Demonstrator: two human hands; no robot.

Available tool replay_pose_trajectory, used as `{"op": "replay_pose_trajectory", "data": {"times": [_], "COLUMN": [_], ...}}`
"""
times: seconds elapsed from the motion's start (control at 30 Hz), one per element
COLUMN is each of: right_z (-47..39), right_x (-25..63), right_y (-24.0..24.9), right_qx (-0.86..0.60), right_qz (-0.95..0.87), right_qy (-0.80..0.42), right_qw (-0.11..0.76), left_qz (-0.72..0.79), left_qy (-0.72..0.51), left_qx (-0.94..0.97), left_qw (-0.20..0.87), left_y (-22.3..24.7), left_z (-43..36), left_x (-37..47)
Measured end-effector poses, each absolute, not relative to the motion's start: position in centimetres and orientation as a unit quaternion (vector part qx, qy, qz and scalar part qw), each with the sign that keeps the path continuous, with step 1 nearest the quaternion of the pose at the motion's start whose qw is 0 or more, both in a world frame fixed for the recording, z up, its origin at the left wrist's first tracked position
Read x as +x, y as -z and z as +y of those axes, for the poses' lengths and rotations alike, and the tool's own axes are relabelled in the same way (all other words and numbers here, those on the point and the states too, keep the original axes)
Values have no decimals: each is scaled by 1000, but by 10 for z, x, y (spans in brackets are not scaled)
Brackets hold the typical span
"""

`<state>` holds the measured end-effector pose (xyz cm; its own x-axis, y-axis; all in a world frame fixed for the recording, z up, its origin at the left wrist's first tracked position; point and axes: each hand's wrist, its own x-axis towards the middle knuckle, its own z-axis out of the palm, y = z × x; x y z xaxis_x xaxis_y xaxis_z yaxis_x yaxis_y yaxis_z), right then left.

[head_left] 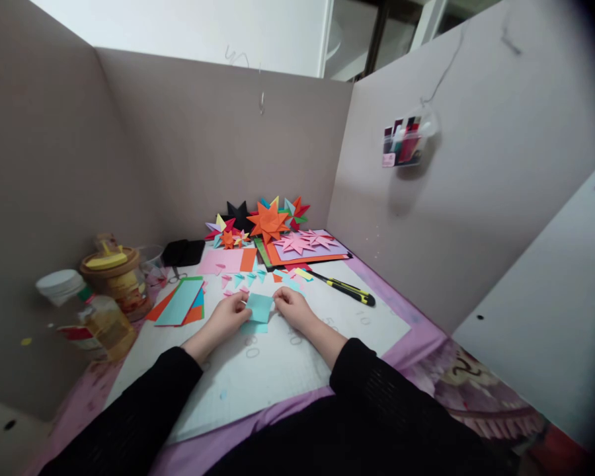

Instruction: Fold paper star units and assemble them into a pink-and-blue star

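A light blue square of paper [260,308] is held up between my two hands, just above the white board. My left hand [231,313] pinches its left edge. On the other side, my right hand [291,305] has thumb and fingers closed at the upper right corner. Below it another piece of light blue paper [255,327] shows on the board. Small folded blue and pink pieces [238,279] lie in rows just beyond my hands.
A yellow and black box cutter [350,289] lies to the right. Folded paper stars [268,221] stand at the back wall. Coloured paper strips [181,303] lie left, near scissors [177,275], a bottle [109,324] and a lidded jar [116,281]. A small container [404,142] hangs on the right wall.
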<state>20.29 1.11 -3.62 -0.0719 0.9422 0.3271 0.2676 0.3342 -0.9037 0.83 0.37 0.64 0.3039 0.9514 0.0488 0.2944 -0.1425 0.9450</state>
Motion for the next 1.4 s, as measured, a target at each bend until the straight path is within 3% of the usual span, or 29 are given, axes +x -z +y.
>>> {"op": "replay_pose_trajectory", "data": {"times": [0.23,0.37,0.87,1.4], "right_z": [-4,-9,-7,-5], "right_x": [203,201,203,204], "right_y": [21,15,21,25], "right_qx": [-401,-370,-428,-410], "right_qz": [-712,-752,-675,-695], "right_qy": [-287,-194,-304,-288], "right_qw": [500,510,518,516], "left_qz": [481,461,445,459], "left_qy": [-398,-395,-384,-395], "left_qx": [598,600,688,649], "left_qw": [504,521,425,460], "left_y": [-6,-7,0,-2], "left_z": [5,3,2,2], "left_x": [7,9,15,14]}}
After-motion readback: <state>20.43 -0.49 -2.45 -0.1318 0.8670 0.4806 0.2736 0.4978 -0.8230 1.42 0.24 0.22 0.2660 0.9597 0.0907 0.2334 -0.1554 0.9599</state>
